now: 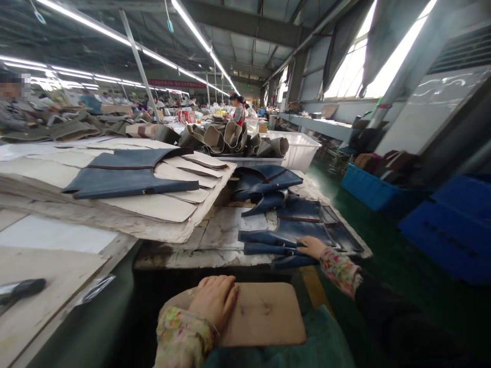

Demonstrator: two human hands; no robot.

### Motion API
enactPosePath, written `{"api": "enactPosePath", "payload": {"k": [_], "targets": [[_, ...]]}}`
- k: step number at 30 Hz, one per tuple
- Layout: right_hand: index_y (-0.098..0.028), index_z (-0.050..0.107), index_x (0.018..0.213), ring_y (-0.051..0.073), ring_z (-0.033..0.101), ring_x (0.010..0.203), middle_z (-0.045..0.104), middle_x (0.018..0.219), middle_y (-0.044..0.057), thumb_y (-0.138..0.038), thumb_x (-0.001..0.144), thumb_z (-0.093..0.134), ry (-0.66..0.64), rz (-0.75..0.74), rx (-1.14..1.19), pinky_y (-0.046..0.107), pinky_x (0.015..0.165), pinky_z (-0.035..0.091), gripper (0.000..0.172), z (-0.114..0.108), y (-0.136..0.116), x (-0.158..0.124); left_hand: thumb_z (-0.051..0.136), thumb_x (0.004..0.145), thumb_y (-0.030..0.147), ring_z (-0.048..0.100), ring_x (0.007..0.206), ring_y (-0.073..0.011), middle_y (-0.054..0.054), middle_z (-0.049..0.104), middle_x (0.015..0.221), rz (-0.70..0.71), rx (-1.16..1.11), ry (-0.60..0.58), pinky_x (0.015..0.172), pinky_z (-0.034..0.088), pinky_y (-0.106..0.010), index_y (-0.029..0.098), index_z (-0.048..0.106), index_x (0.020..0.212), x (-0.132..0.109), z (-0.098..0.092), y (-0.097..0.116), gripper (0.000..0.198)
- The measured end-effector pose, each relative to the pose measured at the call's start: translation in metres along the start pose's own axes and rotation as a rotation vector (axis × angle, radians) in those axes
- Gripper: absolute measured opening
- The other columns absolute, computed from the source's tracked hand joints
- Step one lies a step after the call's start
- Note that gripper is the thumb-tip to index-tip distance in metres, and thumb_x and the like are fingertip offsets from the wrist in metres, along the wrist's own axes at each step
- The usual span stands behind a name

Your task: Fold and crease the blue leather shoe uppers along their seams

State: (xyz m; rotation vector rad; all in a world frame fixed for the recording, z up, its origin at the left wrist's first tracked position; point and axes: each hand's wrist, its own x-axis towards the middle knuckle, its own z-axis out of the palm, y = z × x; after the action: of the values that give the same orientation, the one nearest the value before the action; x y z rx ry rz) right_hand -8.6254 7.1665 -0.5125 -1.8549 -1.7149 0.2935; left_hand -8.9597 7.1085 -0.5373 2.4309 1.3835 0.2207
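My left hand [215, 298] lies flat, palm down, on a tan board [268, 312] with rounded corners and dark marks near its middle. At the near edge of the right-hand table, my right hand [312, 247] has its fingertips closed on the edge of a blue leather piece [303, 225]; the thumb is mostly hidden. This piece is flat, with a dark brown strip across it, and lies among several like it. Behind it rest more folded blue pieces [268, 181]. Another blue cut piece [118, 174] lies on stacked pale sheets to the left.
Pale sheets [161, 204] overhang the worn table [218, 232]. Olive rolled pieces [230, 138] fill a tray, with a white bin [301, 151] behind. Blue crates [372, 189] stand on the floor at right. A dark-handled tool [26, 289] lies at left. Other people work farther back.
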Motion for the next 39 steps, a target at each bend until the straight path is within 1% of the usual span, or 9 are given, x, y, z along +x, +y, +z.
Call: {"api": "enactPosePath", "payload": {"k": [4,8,12,18,24,28,35,37,39], "targets": [[-0.013,0.056,0.097,0.015,0.054,0.089,0.057,0.098,0.006,-0.033,0.082,0.051,-0.197,0.159,-0.235,0.037,0.081,0.045,0.025,0.023,0.028,-0.021,0.027,0.089,0.036,0.054,0.1,-0.0217,-0.006,0.063,0.106,-0.01,0.013,0.007,0.09,0.035,-0.041,0.02,0.056,0.109,0.0,-0.001,0.004,0.039],[-0.013,0.058,0.086,0.014,0.054,0.084,0.059,0.09,0.005,-0.031,0.081,0.052,-0.276,0.203,-0.366,0.035,0.08,0.044,0.02,0.03,0.038,-0.013,0.027,0.089,0.036,0.054,0.099,-0.0215,-0.006,0.063,0.105,-0.019,0.033,0.024,0.09,0.035,-0.041,0.02,0.057,0.108,-0.003,-0.002,0.007,0.039],[-0.012,0.056,0.087,0.014,0.055,0.079,0.059,0.086,0.005,-0.031,0.087,0.042,-0.142,0.206,-0.433,0.034,0.074,0.045,0.024,0.006,0.024,0.016,0.027,0.089,0.037,0.054,0.099,-0.022,-0.006,0.063,0.103,-0.03,0.053,0.034,0.09,0.035,-0.041,0.019,0.057,0.108,-0.005,-0.001,0.007,0.039],[-0.013,0.05,0.108,0.018,0.048,0.106,0.052,0.115,0.011,-0.019,0.086,0.033,0.157,-0.009,-0.441,0.03,0.089,0.037,0.028,-0.034,-0.015,0.041,0.025,0.089,0.039,0.055,0.098,-0.0217,-0.006,0.063,0.104,-0.033,0.066,0.019,0.089,0.037,-0.04,0.02,0.057,0.107,-0.004,-0.003,0.009,0.041],[-0.014,0.058,0.086,0.014,0.055,0.084,0.06,0.091,0.008,-0.013,0.083,0.036,0.053,-0.158,-0.401,0.025,0.075,0.042,0.022,0.028,-0.009,-0.013,0.032,0.086,0.033,0.051,0.107,-0.0224,-0.009,0.058,0.116,-0.008,0.008,0.044,0.093,0.038,-0.041,0.018,0.051,0.117,0.003,0.009,0.004,0.039],[-0.012,0.056,0.083,0.014,0.055,0.082,0.059,0.087,0.007,-0.012,0.083,0.036,0.034,-0.162,-0.366,0.026,0.074,0.043,0.02,0.051,0.001,-0.031,0.039,0.081,0.025,0.044,0.117,-0.0217,-0.012,0.05,0.126,0.103,-0.067,0.08,0.099,0.036,-0.038,0.014,0.043,0.125,0.035,0.019,0.018,0.046],[-0.014,0.055,0.097,0.018,0.052,0.097,0.057,0.102,0.01,-0.013,0.084,0.031,0.075,-0.199,-0.309,0.03,0.086,0.042,0.027,0.029,-0.004,-0.02,0.054,0.071,0.018,0.019,0.132,-0.0222,-0.007,0.026,0.144,0.127,0.017,0.187,0.108,0.018,-0.044,0.017,0.025,0.136,0.13,0.019,0.083,0.071],[-0.014,0.055,0.099,0.019,0.053,0.098,0.057,0.103,0.011,-0.013,0.085,0.03,0.054,-0.211,-0.297,0.032,0.087,0.043,0.028,0.031,-0.005,-0.03,0.053,0.072,0.018,0.022,0.131,-0.0233,-0.007,0.032,0.141,0.113,0.025,0.19,0.108,0.012,-0.048,0.019,0.032,0.132,0.15,0.027,0.091,0.064],[-0.013,0.055,0.101,0.018,0.053,0.1,0.057,0.106,0.012,-0.012,0.084,0.03,0.008,-0.23,-0.281,0.032,0.087,0.043,0.03,0.036,-0.006,-0.045,0.049,0.074,0.015,0.04,0.12,-0.0227,-0.007,0.052,0.124,0.119,0.019,0.154,0.107,0.013,-0.049,0.022,0.051,0.116,0.164,0.038,0.092,0.043]]}}
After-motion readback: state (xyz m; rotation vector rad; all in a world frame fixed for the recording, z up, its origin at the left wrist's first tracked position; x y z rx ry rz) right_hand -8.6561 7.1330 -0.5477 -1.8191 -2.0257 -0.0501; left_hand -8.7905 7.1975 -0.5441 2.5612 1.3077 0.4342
